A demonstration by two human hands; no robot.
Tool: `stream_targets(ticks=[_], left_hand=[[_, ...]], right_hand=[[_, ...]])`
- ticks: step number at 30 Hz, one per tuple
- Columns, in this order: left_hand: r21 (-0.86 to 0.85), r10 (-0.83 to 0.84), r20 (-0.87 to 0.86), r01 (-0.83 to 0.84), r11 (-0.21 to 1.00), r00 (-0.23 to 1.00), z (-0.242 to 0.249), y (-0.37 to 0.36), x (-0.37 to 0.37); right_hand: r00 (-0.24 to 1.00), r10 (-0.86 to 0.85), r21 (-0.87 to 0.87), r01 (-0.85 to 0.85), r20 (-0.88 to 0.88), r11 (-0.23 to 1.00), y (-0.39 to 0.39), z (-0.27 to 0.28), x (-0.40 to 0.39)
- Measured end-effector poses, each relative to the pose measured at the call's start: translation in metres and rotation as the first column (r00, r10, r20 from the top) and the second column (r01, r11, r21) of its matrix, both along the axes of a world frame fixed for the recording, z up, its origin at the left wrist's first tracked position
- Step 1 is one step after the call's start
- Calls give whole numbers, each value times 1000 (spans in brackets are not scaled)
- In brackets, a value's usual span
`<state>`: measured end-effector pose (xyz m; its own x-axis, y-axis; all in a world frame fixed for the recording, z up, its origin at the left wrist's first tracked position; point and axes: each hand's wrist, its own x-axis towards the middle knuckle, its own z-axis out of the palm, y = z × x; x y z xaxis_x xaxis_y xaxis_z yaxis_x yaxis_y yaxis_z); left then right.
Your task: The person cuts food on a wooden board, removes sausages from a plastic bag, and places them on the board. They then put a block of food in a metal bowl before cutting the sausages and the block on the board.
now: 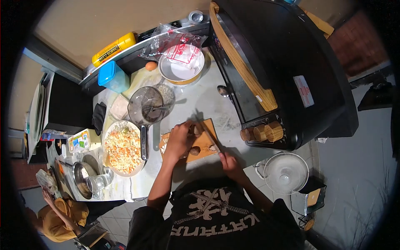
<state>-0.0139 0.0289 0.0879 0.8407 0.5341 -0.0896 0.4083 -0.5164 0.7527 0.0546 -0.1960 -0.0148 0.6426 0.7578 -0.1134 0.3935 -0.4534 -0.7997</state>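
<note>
My right hand [230, 161] is closed round the handle of a knife [211, 136], whose blade slants up and away over a wooden cutting board [206, 153]. Curled over the board, my left hand [179, 139] grips a brown mushroom [196, 130] beside the blade. Another brown mushroom [194, 151] lies near the board's front edge, below my left hand. A small pale cut piece [213, 148] rests by the knife near the right edge. More whitish pieces [164, 144] lie at the board's left end, partly hidden by my left hand.
A plate of chopped food [123, 148] and a dark pan [146, 104] stand left. Behind are a round tin [181, 68], an egg [151, 66] and a blue-lidded container [113, 77]. A black oven [287, 75] fills the right. Another person [62, 216] is at lower left.
</note>
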Motion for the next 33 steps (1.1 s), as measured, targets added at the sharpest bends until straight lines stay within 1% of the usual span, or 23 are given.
stream_targets(ticks=[1, 4, 5, 7, 9, 11, 12, 14, 15, 17, 19, 20, 21, 22, 24, 25, 27, 28, 29, 30, 31, 32, 33], left_hand=[[0, -4, -1, 4, 1000, 1000, -2, 3, 1], [27, -106, -42, 107, 994, 993, -11, 7, 6], [-22, -122, -39, 121, 992, 992, -14, 7, 8], [-72, -138, -38, 135, 988, 990, -24, 6, 11], [25, -185, -67, 187, 982, 980, -35, 4, 15], [58, -158, -134, 167, 984, 978, -42, 1, 15], [87, -128, -202, 148, 985, 971, -45, 0, 14], [90, -114, -211, 135, 987, 971, -60, 3, 10], [97, -97, -213, 120, 988, 972, -60, 5, 9], [124, -105, -228, 136, 983, 968, -57, 8, 4], [149, -113, -242, 153, 977, 964, -55, 8, 3], [82, -110, -201, 128, 988, 973, -57, 7, 3], [14, -101, -160, 105, 994, 982, -56, 6, 3], [13, -98, -161, 102, 995, 982, -56, 4, 3], [238, -74, -5, 73, 968, 997, -53, -1, 3], [237, -72, -9, 72, 969, 997, -50, -2, 3], [-6, -71, -95, 70, 998, 993, -41, -2, 5], [-6, -71, -95, 71, 997, 993, -36, -4, 7], [-72, -47, -106, 40, 997, 993, -30, -5, 8], [-137, -23, -117, 7, 991, 993, -27, -6, 9], [-134, -22, -115, 6, 991, 993, -29, -5, 9], [-191, -20, -38, 12, 982, 999, -32, -5, 8], [-246, -13, 40, 22, 969, 999, -33, -5, 7]], right_hand=[[988, -28, 77, 16, 152, 997, -5, -5, 2], [960, -121, 122, 93, 253, 988, -10, 0, 14], [994, -72, -30, 75, 85, 997, -12, 4, 20], [990, -64, 13, 63, 125, 998, -11, 3, 12], [984, -54, 58, 45, 168, 997, -8, -2, 2], [1000, 17, 113, -17, 7, 993, -5, -17, -7], [1000, 17, 111, -17, 1, 994, -4, -23, -11], [970, 15, 167, -57, 242, 984, -4, -33, -17], [971, 16, 165, -57, 240, 985, -4, -29, -16], [988, 42, 42, -36, -146, 998, -6, -18, -12], [980, -9, -20, 5, -199, 1000, 1, -5, -11], [966, -61, -81, 42, -250, 996, 4, 0, -10], [966, -59, -81, 40, -250, 996, 6, 3, -10], [971, -36, -23, 32, -234, 999, 8, 5, -10], [975, -11, 32, 19, -223, 999, 8, 4, -12], [986, -2, 51, 10, -164, 999, 7, 1, -13], [995, 5, 72, 2, -103, 997, 8, -4, -14], [1000, -5, 87, 6, -19, 996, 9, -6, -14], [998, -16, 103, 9, 64, 995, 9, -8, -15], [998, -16, 105, 9, 65, 994, 12, -6, -13], [996, -39, 47, 42, -78, 998, 15, -3, -11], [973, -69, -16, 67, -220, 998, 17, -1, -10], [973, -67, -15, 65, -219, 998, 17, -3, -10]])
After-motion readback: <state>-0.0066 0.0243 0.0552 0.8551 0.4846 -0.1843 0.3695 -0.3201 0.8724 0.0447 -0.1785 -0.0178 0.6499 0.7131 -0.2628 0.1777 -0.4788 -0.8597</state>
